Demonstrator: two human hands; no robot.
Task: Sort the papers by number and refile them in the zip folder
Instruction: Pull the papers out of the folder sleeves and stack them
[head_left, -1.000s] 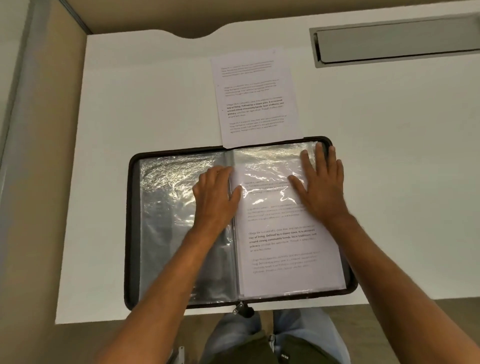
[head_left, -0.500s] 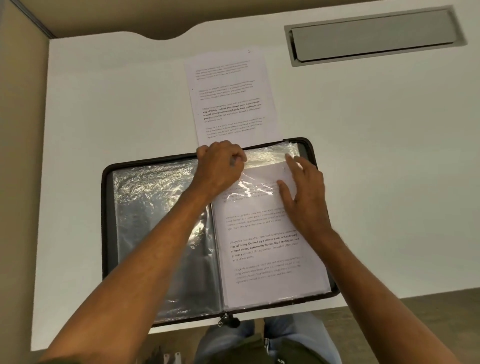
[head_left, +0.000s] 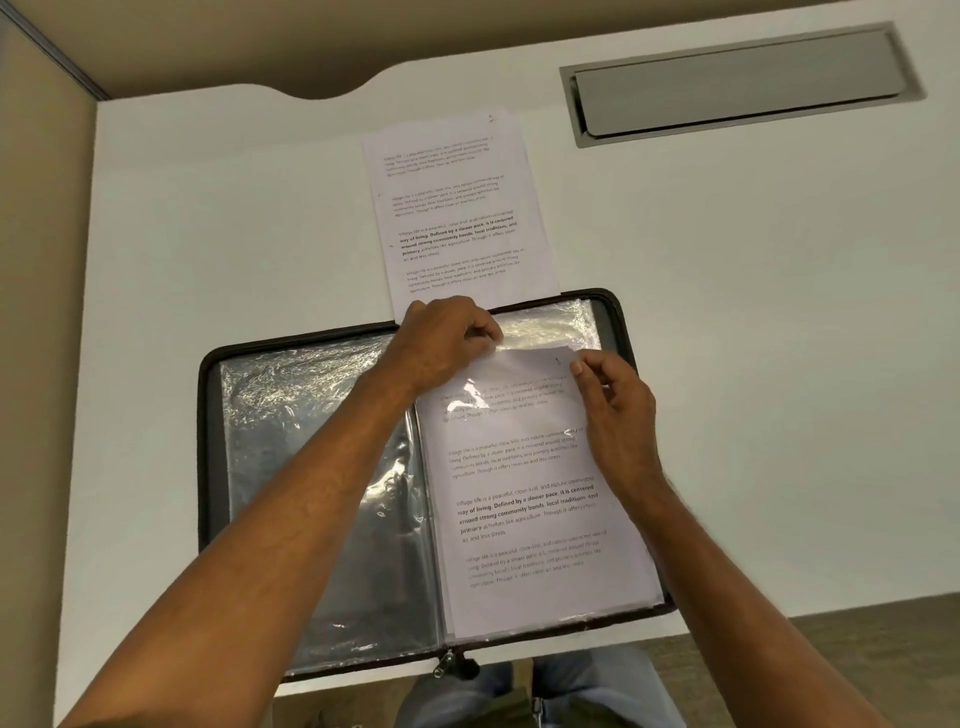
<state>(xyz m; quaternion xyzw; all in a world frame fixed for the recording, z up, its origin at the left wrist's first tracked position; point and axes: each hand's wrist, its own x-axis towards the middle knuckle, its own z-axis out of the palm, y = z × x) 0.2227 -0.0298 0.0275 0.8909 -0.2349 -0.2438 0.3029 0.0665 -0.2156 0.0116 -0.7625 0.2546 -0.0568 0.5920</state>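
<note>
The desk fills most of the view, white, with a grey hatch at 1 o'clock. At centre lies the folder, open flat, its zip pull at 6 o'clock and crinkled clear sleeves covering the left half. A loose sheet lies at 12 o'clock, its near edge touching the folder's far rim. A second sheet, the page, sits on the folder's right half, its top partly out of a sleeve mouth.

The left hand is at the sleeve's top edge near the spine, fingers curled; it seems to pinch the plastic film, though the contact is partly hidden. The right hand pinches the page's top right corner between thumb and forefinger.

Judging by look, the page is light and limp and would buckle if pushed from below, so the top corners are the place to hold it. The film is slick and clingy; holding its mouth apart should let paper slide. The page number is too small to read.
</note>
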